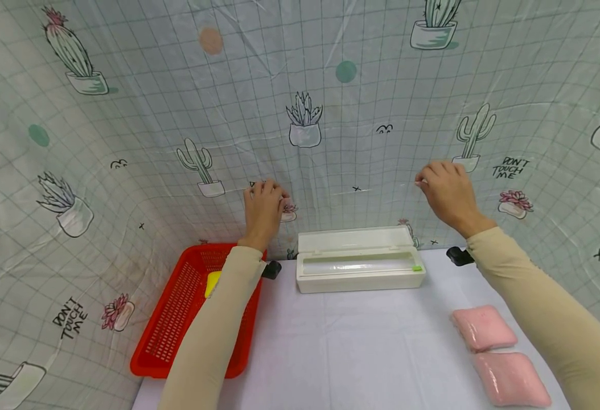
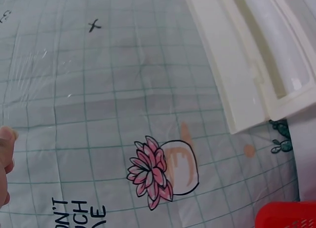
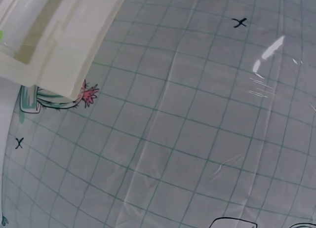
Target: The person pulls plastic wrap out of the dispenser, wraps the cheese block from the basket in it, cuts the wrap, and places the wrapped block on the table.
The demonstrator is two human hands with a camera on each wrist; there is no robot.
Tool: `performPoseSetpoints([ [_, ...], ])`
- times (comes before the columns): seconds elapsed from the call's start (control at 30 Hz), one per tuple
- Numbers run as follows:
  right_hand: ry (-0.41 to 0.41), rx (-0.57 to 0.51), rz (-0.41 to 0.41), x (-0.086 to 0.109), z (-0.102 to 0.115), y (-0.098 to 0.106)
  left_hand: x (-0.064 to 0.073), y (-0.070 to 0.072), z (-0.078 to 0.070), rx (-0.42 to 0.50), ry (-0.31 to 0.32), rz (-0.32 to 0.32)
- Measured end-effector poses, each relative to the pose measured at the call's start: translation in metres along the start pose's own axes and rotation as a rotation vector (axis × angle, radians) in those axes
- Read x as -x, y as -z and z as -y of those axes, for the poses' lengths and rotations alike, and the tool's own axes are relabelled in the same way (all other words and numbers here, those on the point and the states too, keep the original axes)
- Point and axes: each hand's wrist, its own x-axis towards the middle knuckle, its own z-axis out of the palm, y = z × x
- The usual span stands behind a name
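Observation:
Both hands are raised above and beyond a white cling film dispenser box (image 1: 361,281), whose lid (image 1: 353,238) stands open at the back. Clear film with shiny glints is inside it. My left hand (image 1: 264,208), up to the left of the box, pinches one side of a thin sheet of clear cling film (image 2: 29,75). Higher up on the right, my right hand (image 1: 446,191) pinches the other side. The sheet is nearly invisible; only glints and creases show it. In the left wrist view a fingertip (image 2: 7,139) appears at the left edge; the right wrist view shows no fingers.
A red plastic basket (image 1: 161,327) stands left, partly behind my left forearm, with a yellow item (image 1: 212,282) inside. Two pink film-wrapped packs, a farther one (image 1: 484,327) and a nearer one (image 1: 514,378), lie at right on the white tabletop (image 1: 351,347). A cactus-print curtain (image 1: 331,171) surrounds the table.

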Motion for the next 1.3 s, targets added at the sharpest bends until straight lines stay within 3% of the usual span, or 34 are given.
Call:
performPoseSetpoints([
  [0.37,0.008,-0.012,-0.031,-0.013,-0.004,0.006,-0.010,0.010,0.002,0.006,-0.020,-0.050],
  [0.97,0.028,-0.012,-0.083,-0.035,-0.009,0.020,-0.032,0.031,0.002,-0.029,-0.016,-0.048],
  [1.3,-0.003,-0.011,-0.063,-0.046,-0.011,0.027,-0.041,0.040,0.004,-0.022,-0.014,-0.062],
])
